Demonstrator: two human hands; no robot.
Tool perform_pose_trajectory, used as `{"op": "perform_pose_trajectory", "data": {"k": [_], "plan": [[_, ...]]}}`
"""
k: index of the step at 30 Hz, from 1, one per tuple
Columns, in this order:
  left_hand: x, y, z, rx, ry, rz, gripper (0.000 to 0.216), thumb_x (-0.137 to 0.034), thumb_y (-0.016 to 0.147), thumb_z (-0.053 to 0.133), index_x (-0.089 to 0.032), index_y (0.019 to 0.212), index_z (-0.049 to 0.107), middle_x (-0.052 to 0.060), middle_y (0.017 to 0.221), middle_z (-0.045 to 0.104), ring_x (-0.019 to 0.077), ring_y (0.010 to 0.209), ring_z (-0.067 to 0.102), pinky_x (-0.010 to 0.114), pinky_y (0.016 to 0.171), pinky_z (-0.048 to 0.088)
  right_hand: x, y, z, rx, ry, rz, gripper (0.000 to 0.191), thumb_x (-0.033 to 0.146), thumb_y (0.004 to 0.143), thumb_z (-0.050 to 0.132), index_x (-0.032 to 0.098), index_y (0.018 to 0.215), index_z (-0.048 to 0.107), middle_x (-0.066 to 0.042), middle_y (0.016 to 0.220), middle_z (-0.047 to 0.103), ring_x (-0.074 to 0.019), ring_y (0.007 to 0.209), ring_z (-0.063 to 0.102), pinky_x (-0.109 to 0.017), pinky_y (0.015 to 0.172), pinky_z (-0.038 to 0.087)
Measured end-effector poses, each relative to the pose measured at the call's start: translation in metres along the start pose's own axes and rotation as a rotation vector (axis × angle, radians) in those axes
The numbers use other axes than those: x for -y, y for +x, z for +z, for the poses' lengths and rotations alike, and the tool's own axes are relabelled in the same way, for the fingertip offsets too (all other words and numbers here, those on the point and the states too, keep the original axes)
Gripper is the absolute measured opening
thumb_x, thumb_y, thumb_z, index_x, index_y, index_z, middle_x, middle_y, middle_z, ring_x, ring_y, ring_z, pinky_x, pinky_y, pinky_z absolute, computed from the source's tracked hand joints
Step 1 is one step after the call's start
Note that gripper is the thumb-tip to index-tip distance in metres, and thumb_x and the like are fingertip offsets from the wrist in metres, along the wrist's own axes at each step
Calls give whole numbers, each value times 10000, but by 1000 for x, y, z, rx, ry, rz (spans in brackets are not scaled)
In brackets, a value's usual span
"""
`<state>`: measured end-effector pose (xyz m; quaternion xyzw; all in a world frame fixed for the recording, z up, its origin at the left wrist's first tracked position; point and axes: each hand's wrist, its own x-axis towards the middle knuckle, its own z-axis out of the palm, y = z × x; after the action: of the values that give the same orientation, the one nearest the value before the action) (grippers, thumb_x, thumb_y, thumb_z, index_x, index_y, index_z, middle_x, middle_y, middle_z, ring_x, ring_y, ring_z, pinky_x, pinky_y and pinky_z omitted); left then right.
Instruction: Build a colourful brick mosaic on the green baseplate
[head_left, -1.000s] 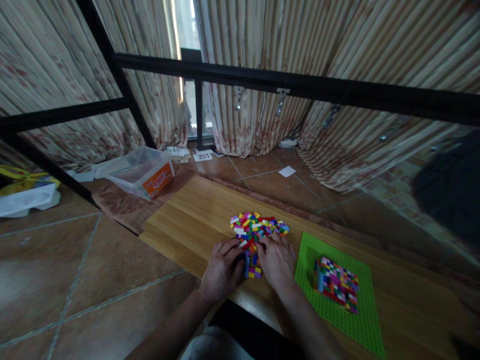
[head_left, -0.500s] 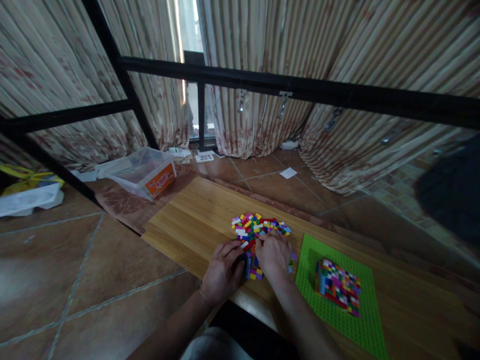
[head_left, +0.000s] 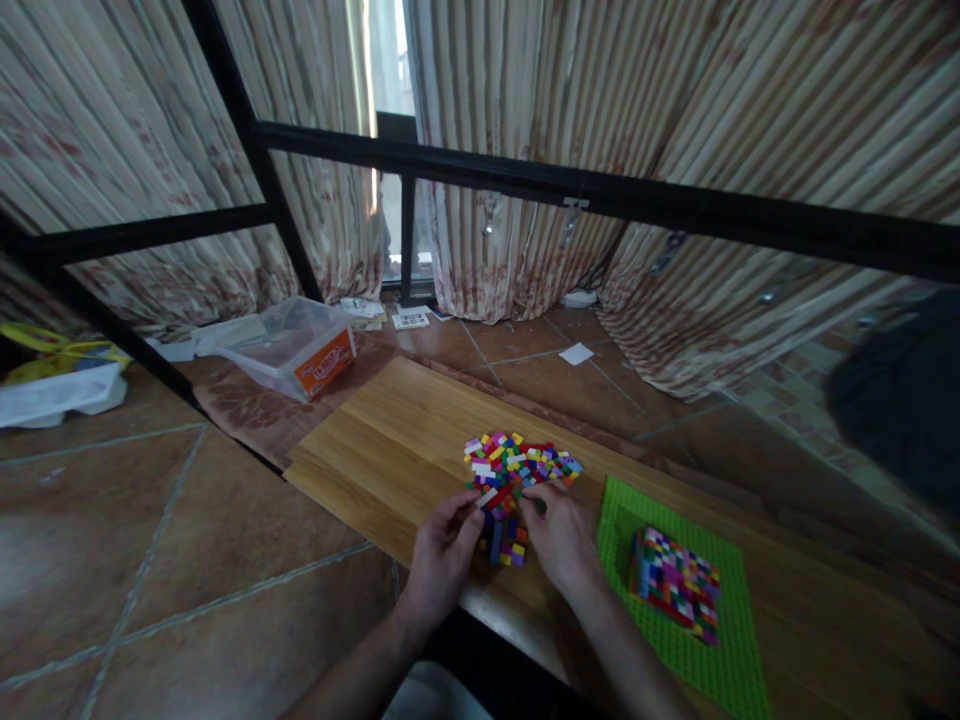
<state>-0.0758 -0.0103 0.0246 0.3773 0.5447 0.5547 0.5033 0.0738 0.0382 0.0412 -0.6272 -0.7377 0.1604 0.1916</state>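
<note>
A heap of small toy bricks [head_left: 517, 455] in many colours lies on the wooden bench. My left hand [head_left: 441, 550] is at the near left of the heap, thumb and forefinger closed beside a white brick [head_left: 488, 497]; whatever is between them is too small to make out. Across from it, my right hand [head_left: 559, 530] has its thumb and fingers pinched together over the heap's near right side, their contents hidden. Between the hands lie a red brick and, closer to me, a long blue brick [head_left: 496, 540]. Right of my right hand, a block built of multicoloured bricks [head_left: 679, 580] stands on a green baseplate [head_left: 731, 665].
The wooden bench [head_left: 375, 430] runs across in front of me. Beyond its left end stands a clear plastic box [head_left: 289, 340] with an orange label. A black metal frame [head_left: 495, 170] crosses before striped curtains. A white paper [head_left: 576, 354] lies on the tiled floor.
My left hand has turned, bringing its thumb and forefinger together above the bricks. My right hand has drawn back slightly from the heap toward me. The built block stays put on its baseplate.
</note>
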Motion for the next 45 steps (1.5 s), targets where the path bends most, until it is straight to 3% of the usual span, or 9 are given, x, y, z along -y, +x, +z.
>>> {"op": "perform_pose_trajectory", "data": {"k": [4,7,11,15,20,27,32,36,45], "plan": [[-7,1,13,-25,-562,-482,268,-357,822,541,-131,927,640,95,931,671,166,832,628,265,755,495,13,-2,-10,31,329,-105,182,325,836,524,240,908,668,-9,854,651,-153,770,586,-265,710,439],[-10,5,13,-53,-749,-647,223,-294,843,515,-103,871,627,108,876,669,131,737,631,226,680,505,10,7,-7,-99,185,-117,205,293,862,488,233,918,676,-36,894,638,-181,862,559,-306,795,417],[-12,7,6,-97,-706,-642,157,-226,812,553,-112,896,620,82,819,665,101,618,602,185,526,463,-2,22,8,-127,-118,-136,173,250,847,517,238,868,688,-62,940,607,-217,913,504,-352,839,380],[-10,6,2,-74,-645,-630,193,-217,806,557,-109,953,620,74,800,661,100,605,591,186,515,448,-7,28,20,-139,-238,-148,131,241,829,547,229,874,669,-75,980,580,-236,955,474,-365,847,368],[-8,4,6,-65,-607,-614,218,-237,812,557,-102,969,621,84,835,660,103,632,596,188,538,453,-8,25,24,-142,-194,-124,131,230,833,538,213,812,666,-80,996,568,-236,938,478,-374,840,384],[-16,4,13,5,-749,-669,262,-316,860,487,-99,930,617,103,845,654,145,723,626,240,644,513,8,8,-2,-49,180,-247,188,309,857,507,251,900,681,-45,1007,568,-201,963,507,-337,847,421],[-19,6,9,-56,-735,-692,175,-220,853,485,-100,845,612,73,769,642,92,605,593,174,523,476,3,30,-1,-71,-30,-240,214,214,841,512,262,961,683,-56,1037,574,-218,983,478,-368,881,373],[-17,5,1,-62,-713,-710,173,-208,848,483,-98,863,616,53,713,625,71,535,550,153,449,427,-9,50,10,30,-188,-311,260,190,788,588,305,1006,672,-49,1133,547,-236,1040,431,-382,885,331],[-13,5,-4,-56,-702,-719,155,-201,836,497,-102,838,616,44,678,605,71,523,535,158,447,417,-19,56,5,103,-194,-427,234,203,785,615,339,963,682,-17,1137,557,-220,1038,438,-363,861,326]]}}
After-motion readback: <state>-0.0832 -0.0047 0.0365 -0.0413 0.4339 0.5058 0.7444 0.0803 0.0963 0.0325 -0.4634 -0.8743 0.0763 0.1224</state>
